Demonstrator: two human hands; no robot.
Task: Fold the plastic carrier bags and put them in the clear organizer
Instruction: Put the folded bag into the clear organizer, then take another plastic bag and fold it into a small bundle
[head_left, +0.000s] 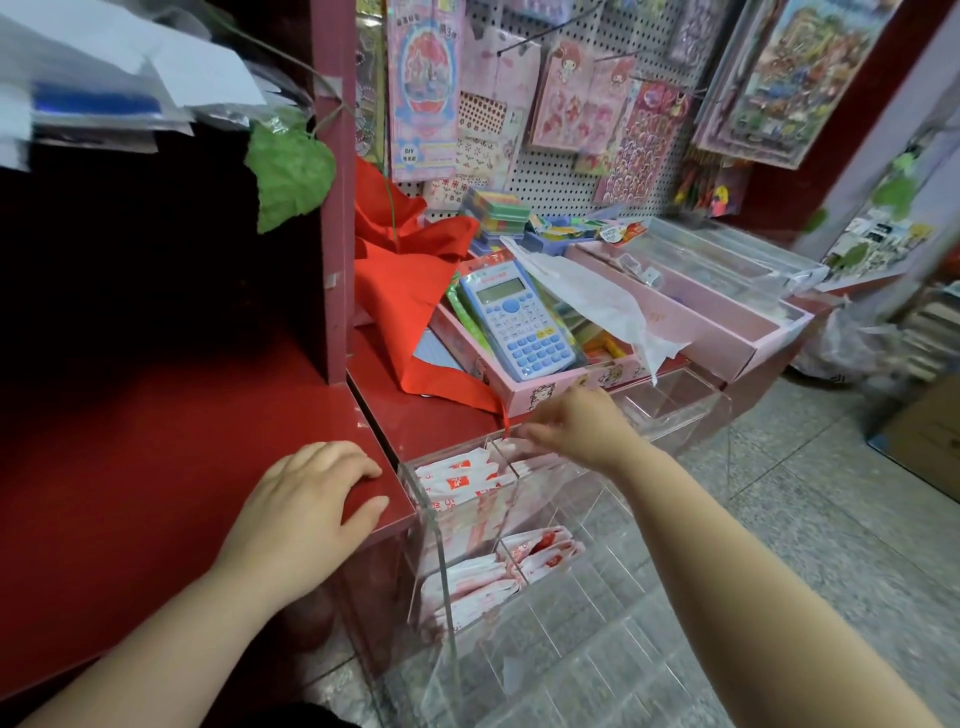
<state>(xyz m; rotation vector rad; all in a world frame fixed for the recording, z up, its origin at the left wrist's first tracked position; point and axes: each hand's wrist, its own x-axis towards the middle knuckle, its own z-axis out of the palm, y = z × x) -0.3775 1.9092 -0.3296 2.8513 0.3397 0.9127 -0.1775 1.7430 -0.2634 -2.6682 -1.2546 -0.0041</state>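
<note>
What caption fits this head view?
Right hand reaches into clear organizer of folded bags; left hand rests on red counter.

1. Clear organizer (434, 525): a see-through box with dividers, standing upright against the red desk's front edge.
2. Folded bags (457, 480): white with red print, packed on edge in an upper compartment.
3. Rear bag (511, 446): sits behind the divider, its top pinched by the right hand (582, 426).
4. Lower bags (467, 587): fill two lower compartments.
5. Loose bag (597, 296): white, unfolded, lying on the desk's pink boxes.

Even indoor light, edges blurred & warped.
</note>
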